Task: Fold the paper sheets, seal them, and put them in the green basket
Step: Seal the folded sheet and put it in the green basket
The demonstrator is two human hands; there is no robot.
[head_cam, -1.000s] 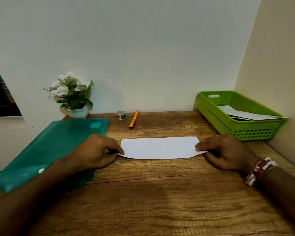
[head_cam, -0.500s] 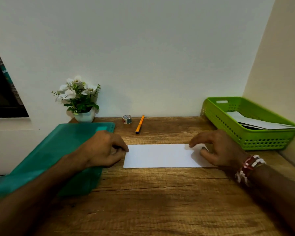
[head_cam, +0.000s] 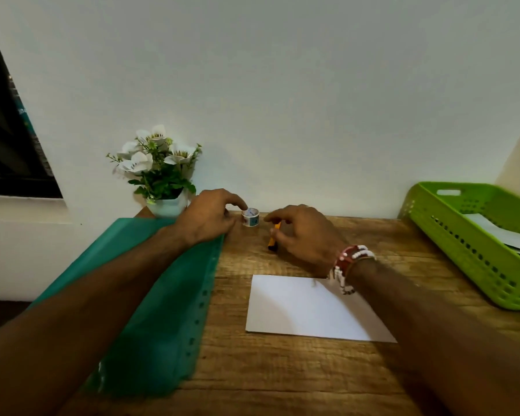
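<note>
Currently: folded white paper sheet (head_cam: pixel 306 307), flat on wooden counter (head_cam: pixel 282 379), unsealed. Your left grip (head_cam: pixel 210 219) pinches the small tape roll (head_cam: pixel 250 218); right grip (head_cam: pixel 305 234) curls over orange pen (head_cam: pixel 273 239), hold unclear. Sealing, green plastic basket (head_cam: pixel 478 265) pending.

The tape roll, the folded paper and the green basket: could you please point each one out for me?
tape roll (head_cam: pixel 250 219), head view, its printed outer side.
folded paper (head_cam: pixel 297 310), head view, bare middle of its top face.
green basket (head_cam: pixel 475 259), head view, its perforated left wall.
</note>
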